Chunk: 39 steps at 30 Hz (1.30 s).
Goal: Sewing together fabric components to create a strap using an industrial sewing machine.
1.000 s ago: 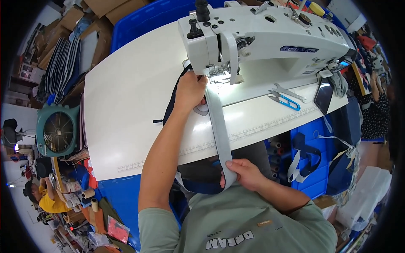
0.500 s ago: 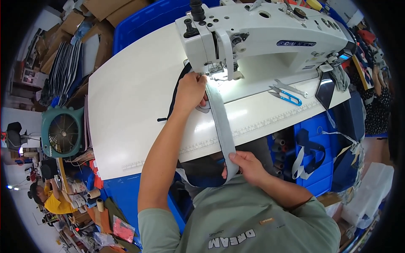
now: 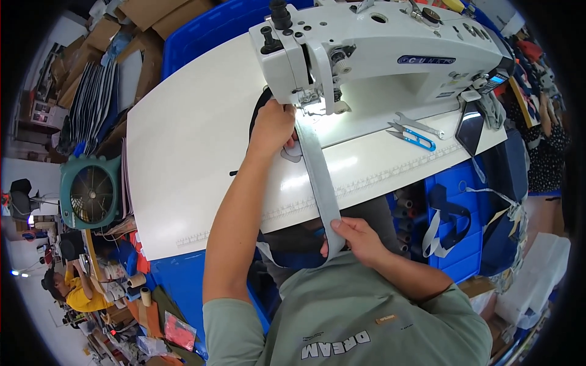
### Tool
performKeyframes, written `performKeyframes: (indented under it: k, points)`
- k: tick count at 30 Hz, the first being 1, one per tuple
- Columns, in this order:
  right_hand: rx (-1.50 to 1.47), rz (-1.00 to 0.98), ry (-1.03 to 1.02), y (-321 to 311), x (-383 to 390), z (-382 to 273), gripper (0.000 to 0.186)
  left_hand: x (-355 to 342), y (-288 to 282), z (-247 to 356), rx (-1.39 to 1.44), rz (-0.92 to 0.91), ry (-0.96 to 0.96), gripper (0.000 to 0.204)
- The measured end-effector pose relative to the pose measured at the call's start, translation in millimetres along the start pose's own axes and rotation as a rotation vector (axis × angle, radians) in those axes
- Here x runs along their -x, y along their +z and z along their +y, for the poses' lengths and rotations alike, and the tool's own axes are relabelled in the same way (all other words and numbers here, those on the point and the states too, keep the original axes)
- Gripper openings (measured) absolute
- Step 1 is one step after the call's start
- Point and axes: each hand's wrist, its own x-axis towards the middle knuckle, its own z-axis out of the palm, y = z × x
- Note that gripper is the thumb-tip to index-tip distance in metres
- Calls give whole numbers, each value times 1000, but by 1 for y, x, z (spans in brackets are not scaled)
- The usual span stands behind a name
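A grey fabric strip [image 3: 318, 174] runs from under the sewing machine's [image 3: 390, 55] lit presser foot area, across the table's near edge, and down toward my lap. My left hand [image 3: 274, 127] is closed on the strip's upper end, just left of and below the needle area; its fingertips are partly hidden. Farther down, my right hand [image 3: 359, 240] pinches the strip between thumb and fingers, just past the table edge. A dark piece with a thin edge [image 3: 259, 113] curves out beside my left hand. Dark fabric [image 3: 293, 259] attached to the strip hangs over my lap.
On the white table [image 3: 183, 134], blue-handled thread snips [image 3: 418, 140], a wrench [image 3: 421, 126] and a phone [image 3: 470, 128] lie to the right. A printed ruler [image 3: 366, 182] follows the near edge. A blue bin [image 3: 455, 226] stands below right; a green fan [image 3: 91, 190] is at left.
My left hand and forearm have shifted slightly, and the dark piece beside them has moved a little. My right hand keeps its pinch on the strip in nearly the same place.
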Motion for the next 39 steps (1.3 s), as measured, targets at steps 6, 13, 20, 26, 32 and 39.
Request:
performKeyframes:
  k: [6, 13, 20, 26, 32, 39]
  points:
    - [76, -19, -38, 3, 13, 7, 30, 58, 3, -11, 86, -256, -124, 36]
    - [78, -90, 10, 6, 20, 21, 33, 65, 4, -10, 55, -244, -114, 36]
    - [82, -55, -35, 6, 20, 25, 29, 65, 5, -1, -12, -236, -76, 37]
    - [44, -45, -49, 5, 19, 19, 28, 55, 11, -15, -179, -162, 68, 38]
    - [33, -64, -78, 5, 18, 27, 28, 52, 11, -15, -233, -169, 67, 39]
    - [93, -59, -75, 2, 14, 35, 31, 56, 8, -9, -165, -196, 23, 38]
